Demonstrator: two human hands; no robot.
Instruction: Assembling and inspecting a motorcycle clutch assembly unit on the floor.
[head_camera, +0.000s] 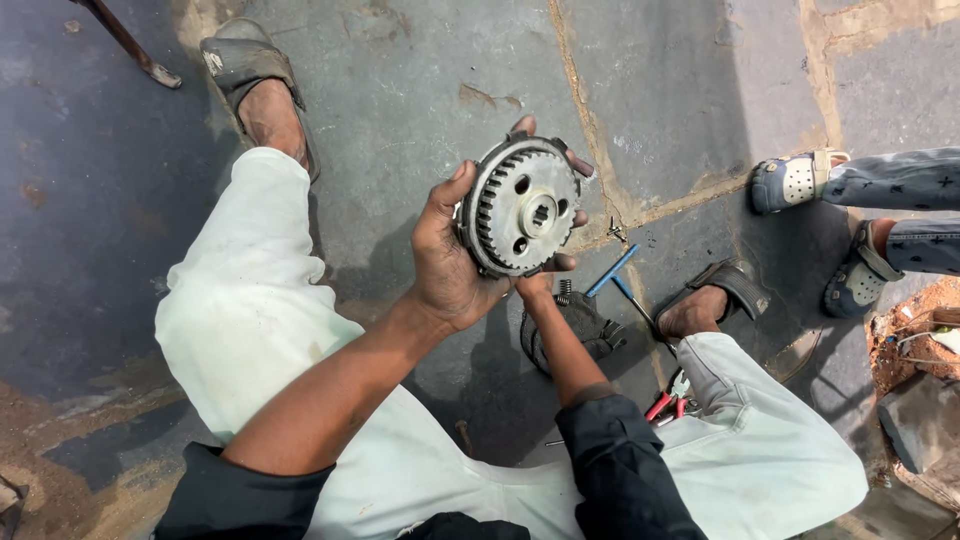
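Observation:
I hold a round grey metal gear (521, 207) with teeth along its rim, several holes in its face and a splined hub in the middle. My left hand (447, 262) cups it from the left, thumb on the rim. My right hand (549, 275) comes up from below, with fingers wrapped behind the gear and fingertips showing at its top right edge. The gear is lifted above the stone floor between my knees.
On the floor under my hands lie a dark round metal part (585, 328), a blue T-handle tool (613, 279) and red-handled pliers (671, 400). My sandalled feet (262, 92) (706, 305) flank them. Another person's feet in blue clogs (797, 180) stand at right.

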